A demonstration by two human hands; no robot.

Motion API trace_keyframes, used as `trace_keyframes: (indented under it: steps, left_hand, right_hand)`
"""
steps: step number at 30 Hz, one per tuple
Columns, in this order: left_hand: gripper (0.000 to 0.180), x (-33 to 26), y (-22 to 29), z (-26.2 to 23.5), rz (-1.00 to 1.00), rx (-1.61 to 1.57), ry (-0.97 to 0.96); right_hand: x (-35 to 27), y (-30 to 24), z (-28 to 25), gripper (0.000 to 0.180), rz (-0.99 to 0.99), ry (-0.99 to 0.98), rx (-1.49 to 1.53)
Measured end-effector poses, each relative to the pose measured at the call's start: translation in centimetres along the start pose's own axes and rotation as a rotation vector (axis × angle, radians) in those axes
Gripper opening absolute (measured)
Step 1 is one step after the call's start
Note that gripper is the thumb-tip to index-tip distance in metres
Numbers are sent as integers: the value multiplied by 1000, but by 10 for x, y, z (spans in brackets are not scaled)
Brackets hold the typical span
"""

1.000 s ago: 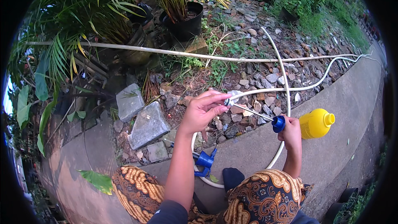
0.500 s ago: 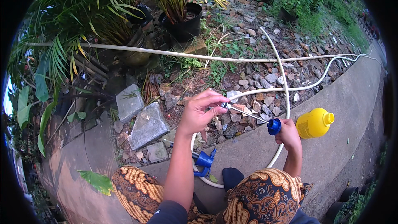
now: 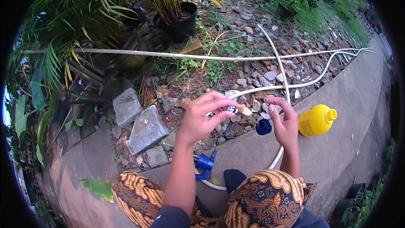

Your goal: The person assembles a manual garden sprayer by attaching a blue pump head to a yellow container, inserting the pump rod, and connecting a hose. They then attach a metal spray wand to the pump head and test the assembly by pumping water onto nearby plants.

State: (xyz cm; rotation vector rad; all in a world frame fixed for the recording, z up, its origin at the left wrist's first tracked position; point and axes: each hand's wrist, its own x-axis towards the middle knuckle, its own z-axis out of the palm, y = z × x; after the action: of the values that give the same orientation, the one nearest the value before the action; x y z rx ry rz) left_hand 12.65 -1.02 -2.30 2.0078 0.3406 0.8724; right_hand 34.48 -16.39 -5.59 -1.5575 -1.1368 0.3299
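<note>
My left hand pinches the black-and-white tip of a thin pump rod between thumb and fingers. At the rod's other end hangs a round dark blue cap, somewhat blurred. Just right of the cap, my right hand is open, thumb and fingers apart, with nothing seen in it. A yellow plastic bottle lies tilted on the concrete beyond my right hand, its neck pointing right. On the ground below my left hand sits a blue sprayer head with a trigger-like lever.
A cream hose loops over the stones and along the concrete path. A long pale pole crosses the rubble. Grey stone slabs lie at left; a potted palm stands behind. My patterned-cloth knees are close below.
My right hand has let go of the blue cap and opened. The cap has dipped left and down, while my left hand keeps its pinch on the rod's tip.
</note>
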Motion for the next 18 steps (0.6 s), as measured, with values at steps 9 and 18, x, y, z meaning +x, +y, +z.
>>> trace_keyframes:
  steps: [9, 18]
  left_hand:
    - [29, 4, 7, 19, 34, 1, -89]
    - [33, 6, 6, 27, 24, 62, -122]
  right_hand:
    - [-6, -8, 33, 30, 224, -393, 648]
    - [-11, 6, 31, 29, 291, -395, 799]
